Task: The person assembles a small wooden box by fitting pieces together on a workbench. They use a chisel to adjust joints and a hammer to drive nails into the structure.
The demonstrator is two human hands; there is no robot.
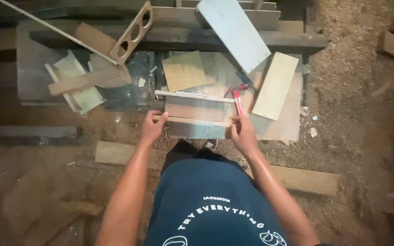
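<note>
My left hand [153, 127] grips the left end of a thin wooden strip [192, 120] lying along the near edge of a small board [196, 111]. My right hand [242, 132] rests at the strip's right end, fingers closed on it, just below a red-handled hammer [238, 101] lying on the boards. A second thin strip [192, 96] lies along the board's far edge. All of it sits on a large plywood sheet [279, 127] on the floor.
Offcuts surround the work: a square panel [184, 70], a pale long board [233, 32], a tan plank [275, 85], a piece with round holes [132, 34], stacked scraps [80, 84]. Planks [304, 180] lie on the sawdust-covered floor near my feet [208, 146].
</note>
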